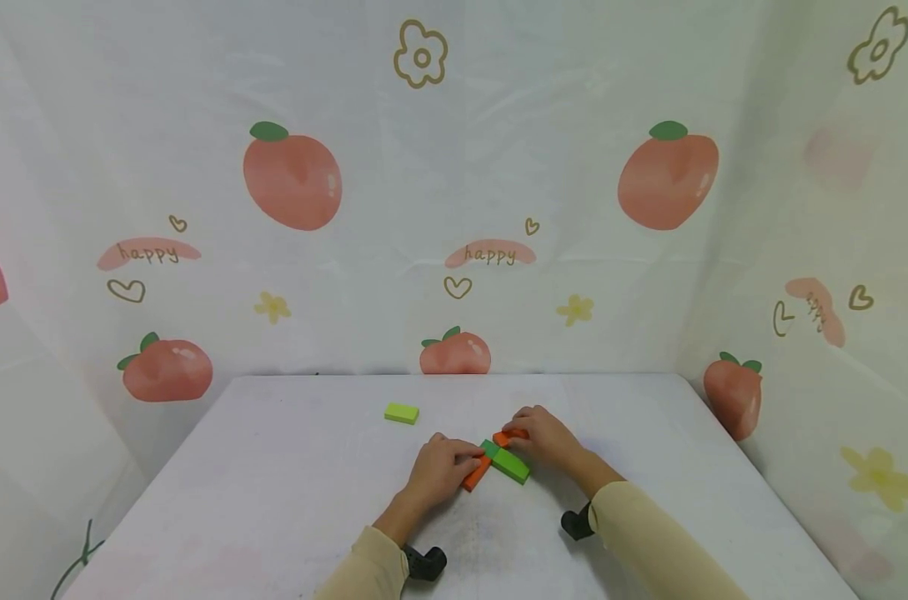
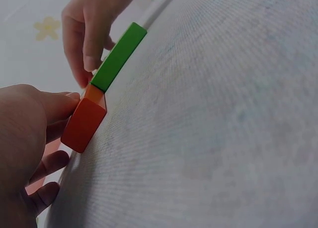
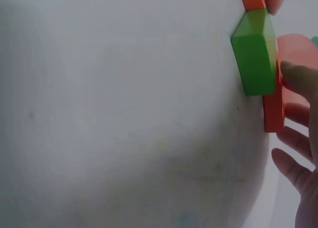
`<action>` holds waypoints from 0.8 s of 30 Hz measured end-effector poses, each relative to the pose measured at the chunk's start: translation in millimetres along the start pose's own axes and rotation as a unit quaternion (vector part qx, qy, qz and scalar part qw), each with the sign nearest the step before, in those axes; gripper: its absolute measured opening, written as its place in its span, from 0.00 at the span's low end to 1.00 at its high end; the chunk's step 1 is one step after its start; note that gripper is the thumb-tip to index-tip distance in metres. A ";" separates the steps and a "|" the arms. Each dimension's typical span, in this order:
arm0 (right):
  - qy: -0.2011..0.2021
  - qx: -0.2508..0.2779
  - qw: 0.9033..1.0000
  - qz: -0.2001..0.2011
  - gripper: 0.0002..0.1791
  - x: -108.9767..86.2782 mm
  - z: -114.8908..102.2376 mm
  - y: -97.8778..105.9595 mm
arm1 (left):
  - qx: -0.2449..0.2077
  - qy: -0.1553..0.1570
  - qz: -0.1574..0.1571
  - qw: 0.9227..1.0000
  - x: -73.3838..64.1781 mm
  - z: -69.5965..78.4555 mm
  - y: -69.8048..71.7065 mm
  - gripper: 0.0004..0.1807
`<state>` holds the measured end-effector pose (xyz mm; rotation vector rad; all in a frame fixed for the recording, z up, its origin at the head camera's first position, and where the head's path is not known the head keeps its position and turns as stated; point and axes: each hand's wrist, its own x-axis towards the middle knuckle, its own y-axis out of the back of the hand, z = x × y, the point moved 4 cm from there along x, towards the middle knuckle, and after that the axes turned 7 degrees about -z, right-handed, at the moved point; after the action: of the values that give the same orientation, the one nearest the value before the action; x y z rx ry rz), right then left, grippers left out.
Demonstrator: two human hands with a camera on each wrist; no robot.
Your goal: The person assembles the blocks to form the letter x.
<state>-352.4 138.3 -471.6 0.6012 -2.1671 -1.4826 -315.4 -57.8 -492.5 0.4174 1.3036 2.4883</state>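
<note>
Four blocks meet end to end in a cross-like group. My left hand [image 1: 437, 472] grips the near orange block [image 1: 476, 477], thumb along its side in the left wrist view. Its fingertips reach a darker green block [image 1: 489, 448], partly covered. My right hand [image 1: 545, 437] pinches the far orange block [image 1: 502, 439], thumb on the near side. From the middle of the group a bright green block [image 1: 512, 467] points toward the near right. In the right wrist view, this green block [image 3: 256, 64] overlaps the far orange block [image 3: 273, 114].
A yellow-green block [image 1: 401, 413] lies by itself farther back on the white-covered table [image 1: 288, 483]. Printed cloth walls [image 1: 363, 292] rise behind the table and at both sides. Black wrist mounts [image 1: 426, 564] hang by both sleeves, low over the tabletop.
</note>
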 end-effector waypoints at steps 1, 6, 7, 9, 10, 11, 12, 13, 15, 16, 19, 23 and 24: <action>0.000 0.001 1.000 0.000 0.12 0.2 -0.2 -0.3 | 0.000 0.000 -0.001 1.000 0.0 0.0 0.2 0.12; 0.013 0.006 1.000 0.003 0.12 1.0 -3.7 0.0 | 0.002 -0.001 0.000 1.000 0.0 0.4 0.8 0.12; 0.019 0.002 1.000 0.003 0.12 0.9 -4.7 0.1 | 0.002 -0.002 0.000 1.000 -0.1 0.5 0.9 0.12; 0.029 -0.006 1.000 0.001 0.12 0.7 -6.3 0.3 | 0.003 -0.004 0.002 1.000 -0.3 0.5 0.9 0.12; 0.034 -0.010 0.999 0.000 0.13 0.5 -6.9 0.3 | 0.003 -0.005 0.003 1.000 -0.4 0.5 0.9 0.12; 0.038 -0.014 0.999 -0.001 0.13 0.3 -7.5 0.1 | 0.003 -0.005 0.004 1.000 -0.5 0.4 0.9 0.12; 0.040 -0.018 0.999 -0.001 0.13 0.0 -7.9 -0.1 | 0.004 -0.005 0.004 1.000 -0.5 0.2 0.7 0.12; 0.040 -0.020 0.999 -0.004 0.14 -0.3 -8.2 -0.1 | 0.004 -0.005 0.004 1.000 -0.4 0.0 0.7 0.12; 0.040 -0.022 0.999 -0.005 0.14 -0.6 -8.8 -0.2 | 0.004 -0.005 0.005 1.000 -0.3 -0.2 0.7 0.12; 0.039 -0.021 0.999 -0.006 0.15 -0.7 -9.1 -0.4 | 0.003 -0.005 0.005 1.000 -0.2 -0.3 0.8 0.12; 0.042 -0.021 0.999 -0.006 0.15 -0.4 -10.8 0.0 | 0.001 -0.005 0.005 1.000 -0.2 -0.4 0.8 0.12; 0.047 -0.021 0.999 -0.008 0.15 0.3 -12.4 -0.6 | -0.002 -0.005 0.004 1.000 -0.3 -0.6 0.7 0.12; 0.048 -0.022 0.999 -0.008 0.15 0.5 -12.6 -0.9 | -0.002 -0.006 0.005 1.000 -0.3 -0.5 0.8 0.12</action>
<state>-345.3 128.4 -468.3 0.6619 -2.0552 -1.4753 -315.5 -58.7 -492.2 0.4363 1.2948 2.4922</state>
